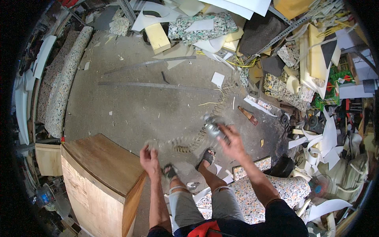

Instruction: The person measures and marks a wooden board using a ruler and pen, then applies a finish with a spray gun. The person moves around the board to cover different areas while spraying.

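Note:
My right hand [231,141] is closed around a silver spray gun [214,128], blurred by motion, held above the floor. A thin coiled air hose [182,149] loops in the air between my hands, and more of its coils run off toward the clutter at the far right. My left hand [149,158] has its fingers curled at the blurred left end of the coils, seemingly gripping the hose. Beside that hand, at the lower left, stands a large wooden box-like piece [102,160] with a curved top edge.
Long grey metal strips [154,85] lie on the concrete floor [130,114]. A brush with a wooden handle [248,115] lies at right. Rolled speckled foam [68,81] stands along the left. Foam blocks and scraps [203,27] crowd the far side and right. Behind my legs lies more speckled foam [256,195].

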A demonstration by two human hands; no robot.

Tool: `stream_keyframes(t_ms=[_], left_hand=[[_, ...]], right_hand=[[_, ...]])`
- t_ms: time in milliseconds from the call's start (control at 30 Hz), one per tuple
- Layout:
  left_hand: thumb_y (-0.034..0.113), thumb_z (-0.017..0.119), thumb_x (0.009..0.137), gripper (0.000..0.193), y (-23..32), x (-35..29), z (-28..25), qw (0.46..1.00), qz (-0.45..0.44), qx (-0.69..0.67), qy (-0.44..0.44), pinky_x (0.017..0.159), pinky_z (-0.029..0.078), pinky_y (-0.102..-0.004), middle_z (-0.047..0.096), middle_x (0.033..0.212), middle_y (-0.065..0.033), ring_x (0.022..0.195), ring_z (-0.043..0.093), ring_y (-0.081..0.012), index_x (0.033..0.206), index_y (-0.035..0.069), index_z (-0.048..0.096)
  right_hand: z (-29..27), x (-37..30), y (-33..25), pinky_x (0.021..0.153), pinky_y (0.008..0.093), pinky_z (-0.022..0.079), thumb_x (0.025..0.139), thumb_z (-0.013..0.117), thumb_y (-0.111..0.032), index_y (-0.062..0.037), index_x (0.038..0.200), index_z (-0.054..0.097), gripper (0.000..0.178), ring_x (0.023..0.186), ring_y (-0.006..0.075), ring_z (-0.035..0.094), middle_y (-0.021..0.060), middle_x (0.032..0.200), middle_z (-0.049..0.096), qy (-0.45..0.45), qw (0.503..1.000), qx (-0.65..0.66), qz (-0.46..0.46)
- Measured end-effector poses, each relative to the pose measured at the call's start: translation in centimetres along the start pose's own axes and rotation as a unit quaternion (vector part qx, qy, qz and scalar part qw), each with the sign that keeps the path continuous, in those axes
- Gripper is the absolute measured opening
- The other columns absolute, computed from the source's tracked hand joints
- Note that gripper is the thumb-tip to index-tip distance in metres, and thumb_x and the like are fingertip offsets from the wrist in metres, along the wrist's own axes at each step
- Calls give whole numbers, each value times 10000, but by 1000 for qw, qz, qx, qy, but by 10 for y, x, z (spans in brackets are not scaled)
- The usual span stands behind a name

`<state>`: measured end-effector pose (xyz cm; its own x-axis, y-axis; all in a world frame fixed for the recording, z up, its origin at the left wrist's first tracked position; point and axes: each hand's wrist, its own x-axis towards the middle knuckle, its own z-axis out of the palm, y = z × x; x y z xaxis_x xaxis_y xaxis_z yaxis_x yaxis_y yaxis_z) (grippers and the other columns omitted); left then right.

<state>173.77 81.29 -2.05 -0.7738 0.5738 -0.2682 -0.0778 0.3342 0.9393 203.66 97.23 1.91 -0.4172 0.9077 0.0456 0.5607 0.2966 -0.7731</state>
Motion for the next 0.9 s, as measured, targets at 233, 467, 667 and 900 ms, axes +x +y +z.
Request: stream_keyframes(t_ms=[233,467,667,900], left_hand=[[78,653,917,343,46,71,156,997,32,-7,-76,805,489,-252,608,1031,-35,925,579,-104,1245,14,576],[186,722,829,604,-61,127,204,934,117,259,-215,1005,442,-475,525,1302,-287,1211,509,-464,1346,0,470],[180,686,839,569,-89,118,166,880,-27,337,-332,967,451,-492,534,1252,-269,1148,523,-470,1339,27,460],[159,672,832,477,-81,166,202,906,-36,342,-247,911,482,-446,582,1161,-230,1085,570,-385,1263,22,521]], right_hand=[[-30,142,111,625,422,468,831,732,-192,37,955,670,269,637,378,578,205,711,619,158,971,-50,172],[46,289,235,712,445,516,807,732,-254,63,897,666,336,762,417,661,250,813,676,142,951,-141,235],[132,384,357,762,419,545,771,708,-419,15,963,702,475,841,352,692,208,878,708,73,913,-212,340],[185,442,483,668,403,522,804,706,-403,-103,970,670,345,770,274,661,99,891,690,103,908,-251,320]])
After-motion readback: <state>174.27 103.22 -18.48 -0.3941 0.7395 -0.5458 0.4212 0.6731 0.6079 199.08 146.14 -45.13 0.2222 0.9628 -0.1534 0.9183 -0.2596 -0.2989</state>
